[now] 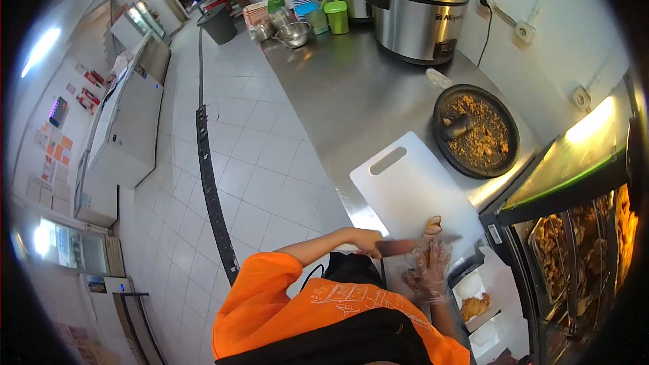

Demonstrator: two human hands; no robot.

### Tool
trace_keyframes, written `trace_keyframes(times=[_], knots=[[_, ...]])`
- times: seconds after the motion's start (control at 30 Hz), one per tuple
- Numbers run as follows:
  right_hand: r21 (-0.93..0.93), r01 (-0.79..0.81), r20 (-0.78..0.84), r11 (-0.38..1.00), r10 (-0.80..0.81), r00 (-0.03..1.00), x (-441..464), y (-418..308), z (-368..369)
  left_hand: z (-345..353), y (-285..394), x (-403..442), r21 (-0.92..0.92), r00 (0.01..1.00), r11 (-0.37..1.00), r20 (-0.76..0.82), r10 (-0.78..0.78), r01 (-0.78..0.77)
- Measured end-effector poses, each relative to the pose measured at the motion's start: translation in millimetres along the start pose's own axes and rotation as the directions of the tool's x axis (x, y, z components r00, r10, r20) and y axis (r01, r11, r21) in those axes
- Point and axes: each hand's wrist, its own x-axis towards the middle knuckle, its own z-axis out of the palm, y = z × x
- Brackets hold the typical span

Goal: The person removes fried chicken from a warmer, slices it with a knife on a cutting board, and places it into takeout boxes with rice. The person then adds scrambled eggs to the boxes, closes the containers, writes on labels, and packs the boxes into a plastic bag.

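Note:
My left hand (366,240), bare, is closed round the handle of a broad-bladed kitchen knife (397,247). The blade lies across the near part of a white cutting board (412,182). In a clear plastic glove, my right hand (430,270) is beside the blade, its fingers bent over a piece of fried chicken that they mostly hide. A browned piece of fried chicken (433,224) shows on the board just beyond the blade. Right of my gloved hand, an open white box (503,290) holds white rice (470,285) and a golden fried piece (476,307).
A dark stone mortar (446,155) with a pestle (460,127) and crumbly orange mix stands behind the board. Rice cookers (419,23), bowls (293,34) and a green container (336,17) occupy the steel counter (318,94). A lit food display (568,243) borders the right side.

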Motion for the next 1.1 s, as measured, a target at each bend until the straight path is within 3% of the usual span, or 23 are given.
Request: trace_keyframes(times=[0.1,0.13,0.17,0.23,0.33,0.43,0.6,0.63,0.67,0.77,0.87,0.97,1.1], knots=[[0.050,0.041,0.083,0.998,-0.045,0.996,10.0,3.9,-8.7,-13.6,-0.3,-53.7,-0.319,0.973,0.942,-0.164,-0.160,0.102],[0.076,0.057,0.054,0.995,-0.061,0.997,12.4,5.7,-5.4,-15.9,-9.0,-60.9,-0.420,0.952,0.906,-0.249,-0.177,0.058],[0.099,0.050,0.062,0.994,-0.056,0.996,12.6,8.1,-6.0,-16.2,-14.1,-64.6,-0.435,0.898,0.898,-0.368,-0.242,0.064],[0.147,0.033,0.078,0.989,-0.045,0.996,18.9,7.4,-17.1,-18.7,-24.2,-64.1,-0.554,0.855,0.831,-0.407,-0.322,0.049],[0.130,-0.030,0.022,0.991,0.028,0.999,29.4,3.0,-26.3,-11.5,-38.8,-45.9,-0.545,0.873,0.838,-0.391,-0.291,0.034],[0.007,0.004,-0.034,1.000,-0.004,0.999,29.5,4.8,-13.7,9.0,-38.2,-20.1,-0.528,0.872,0.849,-0.410,-0.266,0.011],[-0.098,0.297,-0.098,0.950,-0.307,0.947,9.1,6.8,18.4,29.6,-36.0,2.0,-0.501,0.866,0.865,-0.431,-0.253,0.003],[-0.110,0.359,-0.098,0.927,-0.370,0.924,6.8,4.8,21.3,30.8,-37.2,4.2,-0.513,0.866,0.859,-0.432,-0.252,-0.005],[-0.148,0.471,-0.210,0.870,-0.493,0.844,4.9,12.4,40.6,31.6,-37.9,5.8,-0.523,0.866,0.852,-0.432,-0.252,-0.013],[-0.050,0.575,-0.002,0.817,-0.575,0.818,3.1,15.4,37.5,30.9,-28.3,0.2,-0.520,0.853,0.854,-0.440,-0.281,0.014],[0.056,0.573,-0.065,0.818,-0.570,0.819,-3.0,21.9,48.6,31.9,-31.3,1.3,-0.518,0.863,0.856,-0.438,-0.251,-0.014],[0.055,0.569,0.053,0.821,-0.571,0.819,-8.5,35.7,52.3,32.3,-29.7,1.9,-0.523,0.860,0.852,-0.441,-0.257,-0.014],[-0.164,0.438,-0.029,0.884,-0.448,0.894,-3.4,47.3,42.5,34.5,-27.3,1.4,-0.521,0.851,0.854,-0.453,-0.266,-0.011]])
